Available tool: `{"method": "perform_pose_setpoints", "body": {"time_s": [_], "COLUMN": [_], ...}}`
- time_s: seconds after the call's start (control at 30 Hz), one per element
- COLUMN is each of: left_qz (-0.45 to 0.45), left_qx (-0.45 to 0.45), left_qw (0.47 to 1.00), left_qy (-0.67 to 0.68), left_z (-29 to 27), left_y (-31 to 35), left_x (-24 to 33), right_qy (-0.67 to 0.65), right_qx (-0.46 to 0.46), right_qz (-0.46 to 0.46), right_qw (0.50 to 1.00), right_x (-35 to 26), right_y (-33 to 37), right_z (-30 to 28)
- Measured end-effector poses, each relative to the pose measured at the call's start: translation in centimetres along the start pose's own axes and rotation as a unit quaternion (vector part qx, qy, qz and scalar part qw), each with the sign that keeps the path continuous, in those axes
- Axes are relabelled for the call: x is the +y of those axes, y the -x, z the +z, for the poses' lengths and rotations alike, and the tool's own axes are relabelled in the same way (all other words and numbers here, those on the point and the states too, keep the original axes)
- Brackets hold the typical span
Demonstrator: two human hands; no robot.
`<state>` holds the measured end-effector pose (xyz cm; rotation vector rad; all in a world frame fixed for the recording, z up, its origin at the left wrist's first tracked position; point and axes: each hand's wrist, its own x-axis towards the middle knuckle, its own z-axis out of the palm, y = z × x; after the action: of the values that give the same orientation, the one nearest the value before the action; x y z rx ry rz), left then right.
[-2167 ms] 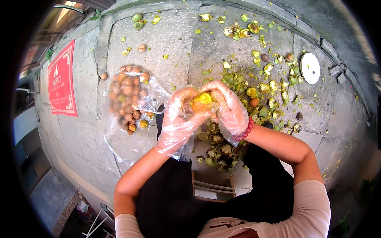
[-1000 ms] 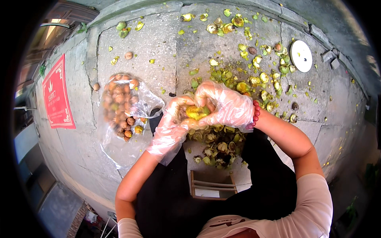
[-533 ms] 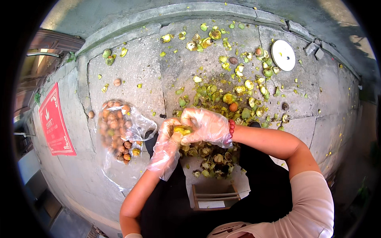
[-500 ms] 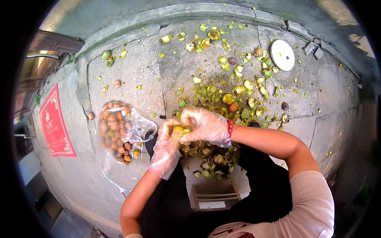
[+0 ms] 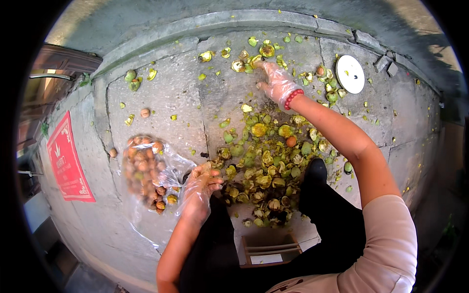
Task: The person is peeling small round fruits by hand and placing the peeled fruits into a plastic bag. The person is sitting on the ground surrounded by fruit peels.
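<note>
Both my hands wear thin clear plastic gloves. My right hand [image 5: 277, 82] stretches far out over the ground, thumb and forefinger apart, its fingertips beside opened walnut husks [image 5: 239, 65]. Nothing shows between those fingers. Closer in, my left hand [image 5: 199, 188] rests near my left knee with its fingers loosely bent and apart, holding nothing visible. Beside it on the left lies a clear plastic bag [image 5: 179, 161] full of brown walnuts [image 5: 141, 158]. A heap of green and yellow walnut husks [image 5: 264, 181] spreads between my feet.
A round white lid-like disc [image 5: 350, 74] lies at the far right. Two green walnuts [image 5: 132, 80] sit far left, near a loose brown walnut [image 5: 145, 113]. A red printed sheet [image 5: 70, 157] lies at the left. A raised kerb [image 5: 244, 20] borders the far side.
My hands were together at a yellow-green husked piece, which no longer shows in them. My right hand has moved far forward; my left has dropped back slightly toward the knee.
</note>
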<state>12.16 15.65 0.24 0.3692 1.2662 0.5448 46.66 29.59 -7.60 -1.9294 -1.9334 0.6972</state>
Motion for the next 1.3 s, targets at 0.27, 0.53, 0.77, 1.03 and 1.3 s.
{"method": "perform_pose_setpoints", "body": {"time_s": [0.27,0.53,0.77,1.03,1.3], "left_qz": [-0.035,-0.007,0.075,0.178,0.367], "left_qx": [-0.034,-0.097,-0.130,-0.089,-0.089], "left_qw": [0.997,0.994,0.988,0.977,0.904], "left_qy": [-0.055,0.040,0.037,-0.073,-0.200], "left_z": [0.8,2.0,3.2,5.4,4.9], "left_y": [0.3,-0.2,-0.8,0.9,1.5], "left_x": [0.0,0.8,0.2,1.7,0.9], "right_qy": [0.164,-0.233,-0.290,-0.283,-0.316], "right_qx": [-0.061,-0.040,-0.192,-0.191,-0.026], "right_qz": [0.169,-0.008,-0.213,-0.162,-0.231], "right_qw": [0.970,0.972,0.913,0.926,0.920], "right_x": [5.8,-4.5,-13.4,-14.5,-13.6], "right_y": [-8.4,3.1,10.8,12.3,13.3], "right_z": [-1.1,2.3,1.1,-3.0,-0.7]}}
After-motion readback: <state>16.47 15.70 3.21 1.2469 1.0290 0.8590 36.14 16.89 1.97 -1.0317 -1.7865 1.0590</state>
